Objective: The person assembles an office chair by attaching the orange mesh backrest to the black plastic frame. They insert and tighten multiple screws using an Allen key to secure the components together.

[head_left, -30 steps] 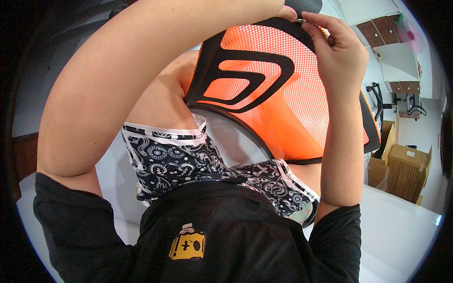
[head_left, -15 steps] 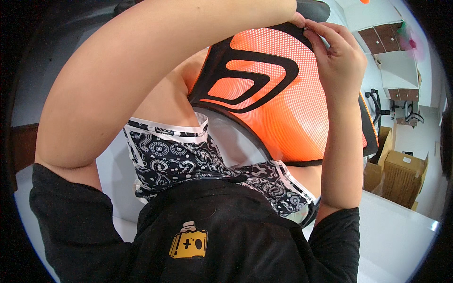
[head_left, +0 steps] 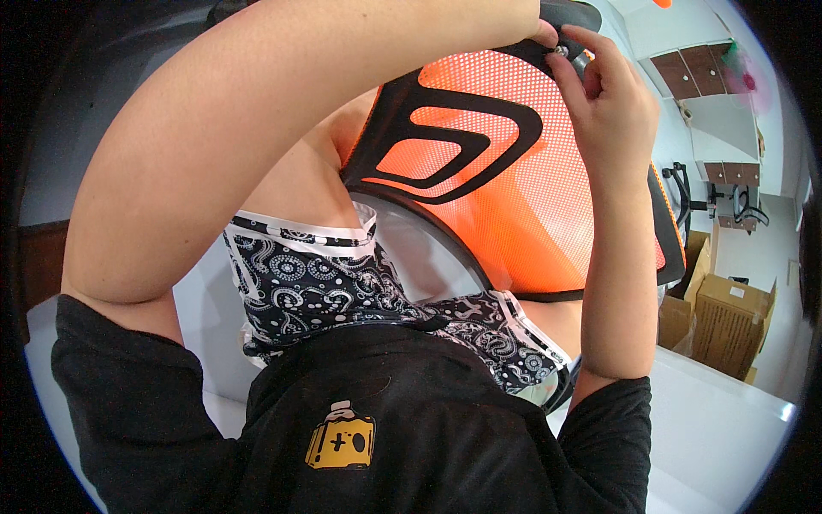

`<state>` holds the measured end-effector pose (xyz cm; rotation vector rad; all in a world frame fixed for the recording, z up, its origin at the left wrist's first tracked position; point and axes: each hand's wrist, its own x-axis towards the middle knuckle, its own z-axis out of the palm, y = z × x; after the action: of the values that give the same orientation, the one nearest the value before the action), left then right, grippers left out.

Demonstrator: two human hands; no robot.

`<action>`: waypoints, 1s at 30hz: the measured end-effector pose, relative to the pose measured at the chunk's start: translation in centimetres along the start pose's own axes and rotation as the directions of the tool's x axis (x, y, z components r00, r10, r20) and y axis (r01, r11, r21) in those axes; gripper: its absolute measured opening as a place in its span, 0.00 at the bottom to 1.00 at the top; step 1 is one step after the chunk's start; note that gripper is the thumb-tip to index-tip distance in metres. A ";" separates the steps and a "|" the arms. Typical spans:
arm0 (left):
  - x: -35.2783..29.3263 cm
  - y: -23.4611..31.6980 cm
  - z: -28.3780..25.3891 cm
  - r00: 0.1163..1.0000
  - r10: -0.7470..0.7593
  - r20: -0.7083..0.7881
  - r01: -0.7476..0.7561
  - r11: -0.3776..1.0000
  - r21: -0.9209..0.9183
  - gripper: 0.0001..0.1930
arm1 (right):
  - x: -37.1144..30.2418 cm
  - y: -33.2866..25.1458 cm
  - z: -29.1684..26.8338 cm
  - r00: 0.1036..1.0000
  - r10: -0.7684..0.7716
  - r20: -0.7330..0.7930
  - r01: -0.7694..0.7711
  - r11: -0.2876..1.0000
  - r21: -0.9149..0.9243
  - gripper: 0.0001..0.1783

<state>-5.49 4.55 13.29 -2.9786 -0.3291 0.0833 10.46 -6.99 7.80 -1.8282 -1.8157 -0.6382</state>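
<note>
An orange mesh chair back [head_left: 548, 197] with a black frame leans across my bare legs. At its top bar, a small silver bolt [head_left: 561, 50] sticks up from a black part. My right hand [head_left: 612, 103] is at this bolt, index finger and thumb spread on either side of it, the thumb tip close to or touching it. My left arm reaches over the chair back from the left. Only the thumb side of my left hand [head_left: 546, 32] shows, beside the bolt against the black part. Its other fingers are hidden, so its grip cannot be made out.
Open cardboard boxes [head_left: 732, 325] stand on the floor at the right. Behind them are black chair bases [head_left: 685, 193] and brown-fronted cabinets [head_left: 689, 70]. A white surface [head_left: 719, 428] lies at the lower right. A dark padded shape [head_left: 574, 13] sits beyond my hands.
My right index finger and thumb have moved apart from a pinch, and the silver bolt between them now shows. My left hand has barely moved, and the chair back stays put.
</note>
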 end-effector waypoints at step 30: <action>0.0 1.0 -0.3 0.993 -0.113 0.026 0.112 0.993 0.046 0.19 | -0.9 0.3 1.4 0.995 0.052 -0.082 -0.049 0.998 0.039 0.08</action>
<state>-5.23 3.56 13.48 -2.9099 -0.4912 0.1190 10.73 -6.79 6.17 -1.7901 -1.7113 -0.6477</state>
